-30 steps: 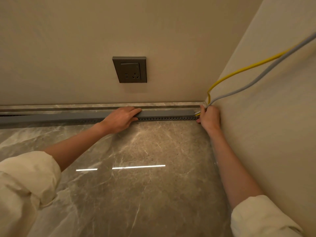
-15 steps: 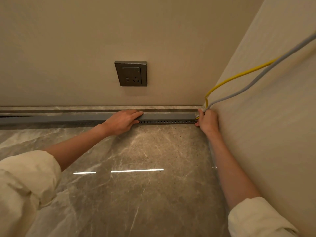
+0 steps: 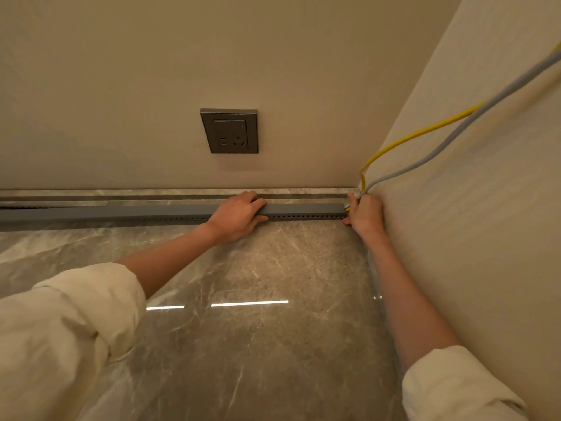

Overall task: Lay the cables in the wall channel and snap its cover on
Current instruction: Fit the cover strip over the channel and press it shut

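Head view, centre frame: my left hand (image 3: 235,215) clamps the stiff grey plastic channel cover (image 3: 303,209) while my right hand (image 3: 364,215) pinches the limp yellow and grey cables (image 3: 362,182) at its corner end.

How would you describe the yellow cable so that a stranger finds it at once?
Start at the room corner right of the wall socket. Two cables run down the right wall into the right hand at the grey channel's end. The yellow cable is the thinner, bright one, above the grey cable.

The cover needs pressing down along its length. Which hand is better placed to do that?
Probably the left hand: it lies on the grey channel mid-run, while the right hand holds the yellow cable and grey cable at the corner.
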A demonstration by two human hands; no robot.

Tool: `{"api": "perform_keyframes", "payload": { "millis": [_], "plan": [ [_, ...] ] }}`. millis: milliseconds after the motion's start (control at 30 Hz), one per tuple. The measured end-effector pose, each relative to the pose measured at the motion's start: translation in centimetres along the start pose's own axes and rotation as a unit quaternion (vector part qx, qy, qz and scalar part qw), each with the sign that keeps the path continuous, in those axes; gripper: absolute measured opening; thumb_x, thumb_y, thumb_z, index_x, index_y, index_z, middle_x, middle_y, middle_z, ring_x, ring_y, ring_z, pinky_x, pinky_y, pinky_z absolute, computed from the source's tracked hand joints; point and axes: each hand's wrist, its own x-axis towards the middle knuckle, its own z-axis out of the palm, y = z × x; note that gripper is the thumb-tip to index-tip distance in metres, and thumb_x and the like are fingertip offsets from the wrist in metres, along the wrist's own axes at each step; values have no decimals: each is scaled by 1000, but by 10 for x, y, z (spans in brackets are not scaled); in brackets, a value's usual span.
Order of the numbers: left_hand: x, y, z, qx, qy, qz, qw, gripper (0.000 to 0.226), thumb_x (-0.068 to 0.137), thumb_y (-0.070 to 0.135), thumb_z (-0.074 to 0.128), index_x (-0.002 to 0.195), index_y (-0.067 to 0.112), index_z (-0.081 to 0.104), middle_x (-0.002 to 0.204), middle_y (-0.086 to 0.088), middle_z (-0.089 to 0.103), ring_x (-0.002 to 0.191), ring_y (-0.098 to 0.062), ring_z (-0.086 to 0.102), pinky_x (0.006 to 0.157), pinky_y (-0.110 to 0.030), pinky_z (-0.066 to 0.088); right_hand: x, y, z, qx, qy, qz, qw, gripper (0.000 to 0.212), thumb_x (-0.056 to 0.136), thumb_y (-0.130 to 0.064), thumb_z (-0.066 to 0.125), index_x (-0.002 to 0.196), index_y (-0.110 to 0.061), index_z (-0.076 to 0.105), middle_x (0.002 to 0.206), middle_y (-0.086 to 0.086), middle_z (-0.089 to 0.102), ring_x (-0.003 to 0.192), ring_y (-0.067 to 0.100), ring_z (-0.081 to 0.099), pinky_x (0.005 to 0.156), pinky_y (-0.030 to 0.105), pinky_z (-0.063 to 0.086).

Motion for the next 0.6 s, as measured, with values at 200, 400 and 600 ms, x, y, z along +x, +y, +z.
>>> {"api": "perform_keyframes", "payload": {
  "millis": [200, 400, 600],
  "plan": [
    [34, 46, 4, -1, -10, 32, 999, 37, 91, 37, 52, 114, 8, 53, 112, -13, 58, 99, -30, 56, 81, -42, 48, -2, 1, 0, 19, 0, -2, 1000, 39, 100, -27, 45, 81, 2, 62, 68, 20, 70, 45, 21, 62, 41, 19, 43],
    [43, 59, -2, -44, -6, -7, 999, 29, 86, 32, 59, 102, 8, 56, 104, -12, 61, 94, -30, 58, 77, -42, 49, -11, 3, -1, 69, 28, -3, 997, 40, 98, -29, 46, 66, -7, 55, 66, 20, 69, 62, 33, 69, 65, 42, 58],
    [39, 49, -23, -61, -8, 10, 998, 27, 84, 31, 62, 97, 9, 57, 98, -12, 65, 87, -31, 60, 68, -37, 46, -30, 4, 0, 220, 85, 17, 972, 46, 95, -31, 49, 61, -3, 63, 52, 9, 58, 51, 24, 63, 55, 37, 50]
  ]
}}
